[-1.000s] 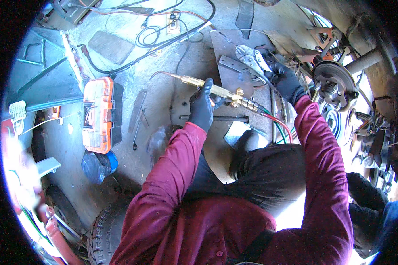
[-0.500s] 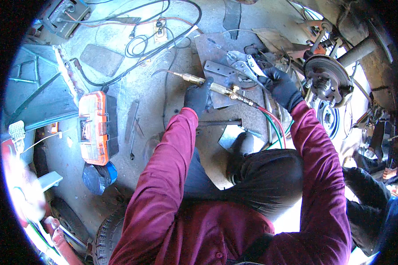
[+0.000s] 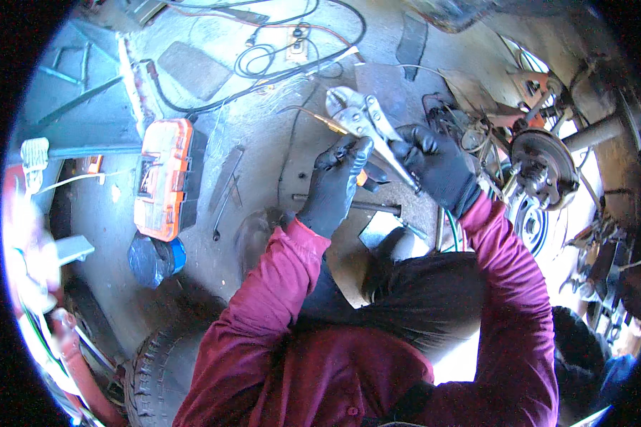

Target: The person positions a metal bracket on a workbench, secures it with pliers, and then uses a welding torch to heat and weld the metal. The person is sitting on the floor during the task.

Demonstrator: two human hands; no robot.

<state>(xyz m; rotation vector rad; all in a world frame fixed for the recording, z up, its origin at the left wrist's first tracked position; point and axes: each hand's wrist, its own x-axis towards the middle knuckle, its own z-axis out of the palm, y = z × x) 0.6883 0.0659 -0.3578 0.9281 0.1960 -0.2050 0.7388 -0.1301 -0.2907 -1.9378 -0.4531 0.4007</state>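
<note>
My right hand (image 3: 438, 165), in a black glove, is closed round the handles of silver locking pliers (image 3: 363, 122). The pliers' jaws point up and left, raised above the floor. My left hand (image 3: 337, 181), gloved too, is just left of the pliers with its fingers curled in. The thin bent neck of a brass gas torch (image 3: 326, 122) shows just beyond those fingers; the pliers and hand hide its body. I cannot tell whether my left fingers grip it. A small orange patch (image 3: 363, 176) beside the left hand is too unclear to name.
An orange-and-black toolbox (image 3: 167, 178) lies at the left on the concrete floor. Cables (image 3: 263, 64) loop across the far floor. At the right is a wheel hub with a brake disc (image 3: 545, 167). A metal bar (image 3: 360, 206) lies near my knees; a tyre (image 3: 153, 370) is at lower left.
The view has shifted. My left hand has drawn back toward me from the torch's middle. My right hand has brought the locking pliers up and across, over the torch.
</note>
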